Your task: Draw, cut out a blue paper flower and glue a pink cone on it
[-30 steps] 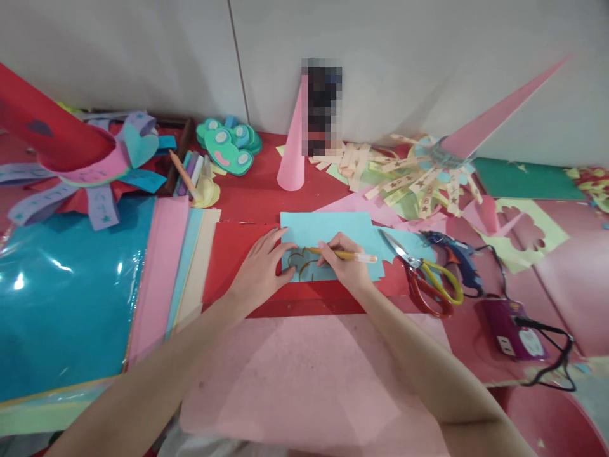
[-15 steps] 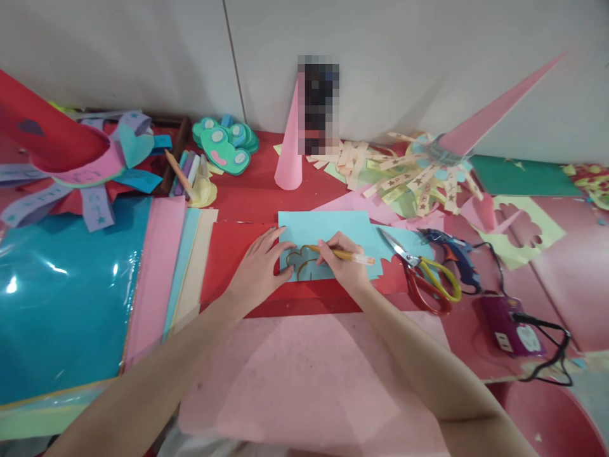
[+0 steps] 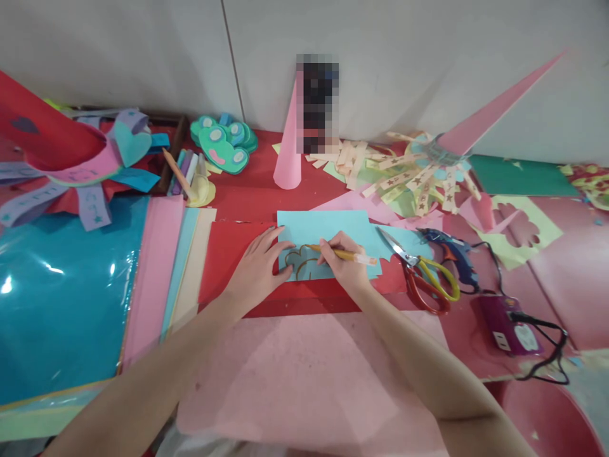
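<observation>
A light blue sheet of paper point(image 3: 328, 222) lies on red paper point(image 3: 228, 254) in front of me. Gold-brown curved outlines, like a rounded flower or cloud shape, are drawn on its left part. My right hand point(image 3: 347, 261) grips a yellow pen point(image 3: 349, 255), its tip touching the sheet at the top of the outline. With fingers spread, my left hand point(image 3: 261, 263) rests flat over the sheet's left edge. Right of the sheet lie scissors point(image 3: 423, 270) with one red and one yellow handle.
A glue gun point(image 3: 454, 257) and a purple power box point(image 3: 509, 324) with a black cord lie at right. Pink cones point(image 3: 288, 158), paper strips point(image 3: 394, 181) and green frog cutouts point(image 3: 226, 143) line the back. Coloured sheets point(image 3: 66, 285) are stacked at left; a pink bin point(image 3: 547, 412) stands below right.
The pen tip has shifted very slightly along the outline at its top. My left hand stays in place on the sheet, and the view has drifted a little.
</observation>
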`<state>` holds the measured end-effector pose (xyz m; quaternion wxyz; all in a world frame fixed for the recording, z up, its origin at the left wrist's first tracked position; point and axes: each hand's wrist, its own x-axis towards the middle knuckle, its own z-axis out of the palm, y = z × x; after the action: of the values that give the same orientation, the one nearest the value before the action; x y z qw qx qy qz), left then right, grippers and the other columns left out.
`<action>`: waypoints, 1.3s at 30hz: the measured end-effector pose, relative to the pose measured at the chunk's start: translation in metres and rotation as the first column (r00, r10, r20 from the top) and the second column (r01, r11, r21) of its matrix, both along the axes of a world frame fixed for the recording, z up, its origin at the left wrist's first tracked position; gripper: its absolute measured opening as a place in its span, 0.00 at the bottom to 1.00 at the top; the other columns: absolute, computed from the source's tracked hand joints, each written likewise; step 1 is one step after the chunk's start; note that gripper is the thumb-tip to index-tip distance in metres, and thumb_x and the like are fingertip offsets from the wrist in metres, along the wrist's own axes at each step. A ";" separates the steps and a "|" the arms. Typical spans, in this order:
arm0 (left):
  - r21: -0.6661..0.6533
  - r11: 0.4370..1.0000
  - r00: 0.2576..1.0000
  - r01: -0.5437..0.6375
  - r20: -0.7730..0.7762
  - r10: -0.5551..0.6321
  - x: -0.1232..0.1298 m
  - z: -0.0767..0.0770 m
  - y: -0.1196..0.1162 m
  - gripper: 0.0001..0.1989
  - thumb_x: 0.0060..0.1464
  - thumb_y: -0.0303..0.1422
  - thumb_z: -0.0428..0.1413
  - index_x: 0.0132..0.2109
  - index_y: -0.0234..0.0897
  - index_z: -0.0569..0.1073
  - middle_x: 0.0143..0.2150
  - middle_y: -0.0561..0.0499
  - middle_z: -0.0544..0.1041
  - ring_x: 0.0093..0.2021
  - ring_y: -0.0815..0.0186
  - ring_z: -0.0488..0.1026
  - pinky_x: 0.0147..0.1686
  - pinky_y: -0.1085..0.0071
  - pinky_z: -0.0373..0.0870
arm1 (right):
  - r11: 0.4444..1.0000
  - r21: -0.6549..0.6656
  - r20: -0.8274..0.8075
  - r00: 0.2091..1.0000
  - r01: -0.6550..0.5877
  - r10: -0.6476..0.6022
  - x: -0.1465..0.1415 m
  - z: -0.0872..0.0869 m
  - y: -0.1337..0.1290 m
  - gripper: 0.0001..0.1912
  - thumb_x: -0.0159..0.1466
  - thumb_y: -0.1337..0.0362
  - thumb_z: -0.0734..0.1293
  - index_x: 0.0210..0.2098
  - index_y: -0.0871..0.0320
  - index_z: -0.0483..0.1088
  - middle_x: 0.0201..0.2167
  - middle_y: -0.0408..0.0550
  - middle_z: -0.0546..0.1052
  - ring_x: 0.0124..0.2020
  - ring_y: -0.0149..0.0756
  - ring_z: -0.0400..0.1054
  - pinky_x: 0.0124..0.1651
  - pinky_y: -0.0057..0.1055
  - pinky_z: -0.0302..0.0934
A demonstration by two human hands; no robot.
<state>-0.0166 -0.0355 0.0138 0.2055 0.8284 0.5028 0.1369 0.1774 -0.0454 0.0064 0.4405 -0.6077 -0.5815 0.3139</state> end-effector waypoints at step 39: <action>0.004 1.000 1.000 0.010 0.017 -0.010 0.000 -0.001 0.001 0.15 0.56 0.32 0.53 0.51 0.41 0.68 0.66 0.46 0.59 0.66 0.55 0.54 0.62 0.52 0.57 | 0.997 0.060 0.061 0.996 0.054 -0.057 -0.006 0.003 -0.003 0.18 0.60 0.53 0.63 0.19 0.53 0.57 0.12 0.41 0.70 0.14 0.31 0.64 0.22 0.28 0.61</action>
<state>-0.0171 -0.0348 0.0127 0.2089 0.8300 0.4969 0.1436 0.1711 -0.0483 0.0092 0.4482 -0.6200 -0.5868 0.2653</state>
